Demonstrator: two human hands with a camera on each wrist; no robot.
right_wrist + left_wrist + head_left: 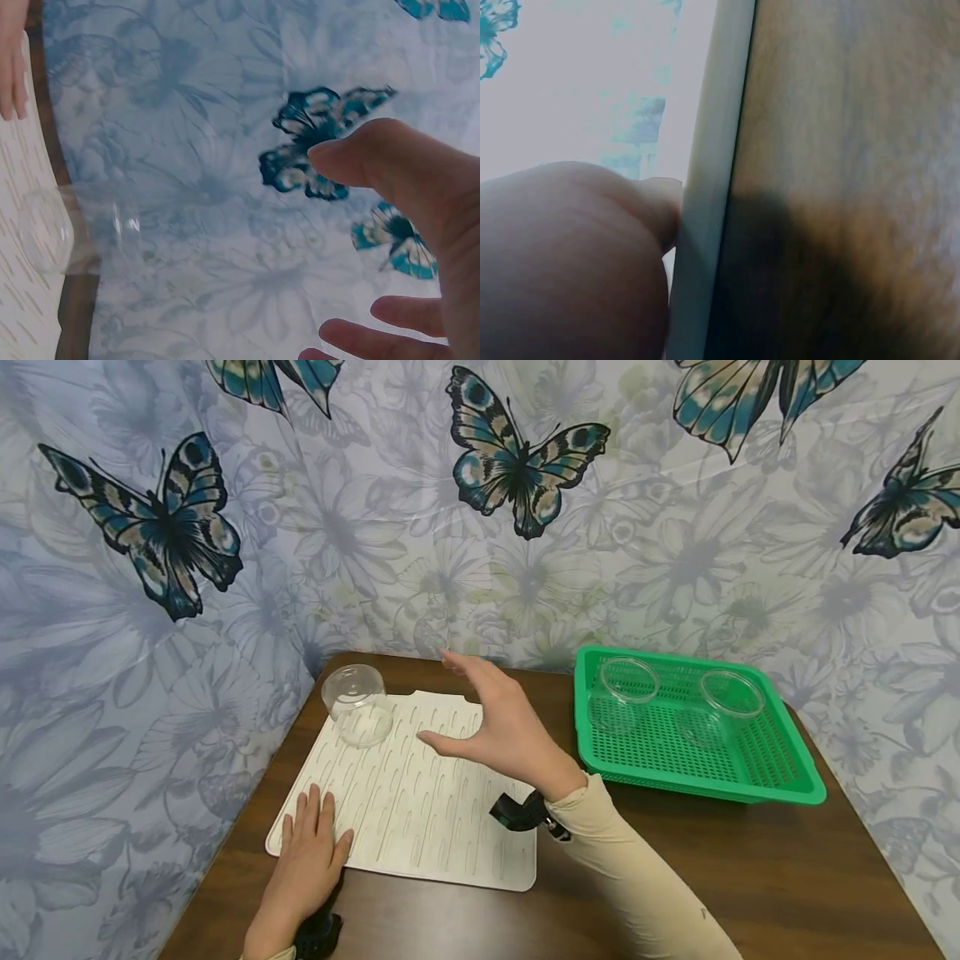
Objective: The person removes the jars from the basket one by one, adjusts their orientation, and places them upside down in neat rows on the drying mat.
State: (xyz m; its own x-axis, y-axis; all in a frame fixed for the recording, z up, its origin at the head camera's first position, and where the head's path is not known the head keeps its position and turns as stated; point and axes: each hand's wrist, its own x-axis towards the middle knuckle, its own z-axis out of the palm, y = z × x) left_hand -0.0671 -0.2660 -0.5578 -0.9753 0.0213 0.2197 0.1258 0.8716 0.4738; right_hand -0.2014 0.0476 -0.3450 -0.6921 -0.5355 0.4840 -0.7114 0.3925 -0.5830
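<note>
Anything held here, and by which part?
Nothing is held: the left grip rests on the white mat, and the right grip hovers empty.

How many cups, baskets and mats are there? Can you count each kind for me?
Clear cups: 3
Green basket: 1
White mat: 1
Total: 5

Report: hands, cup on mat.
Right hand open, empty, above mat. Left hand resting on mat. Clear cup on mat's far left corner, unheld. No obstruction visible.
</note>
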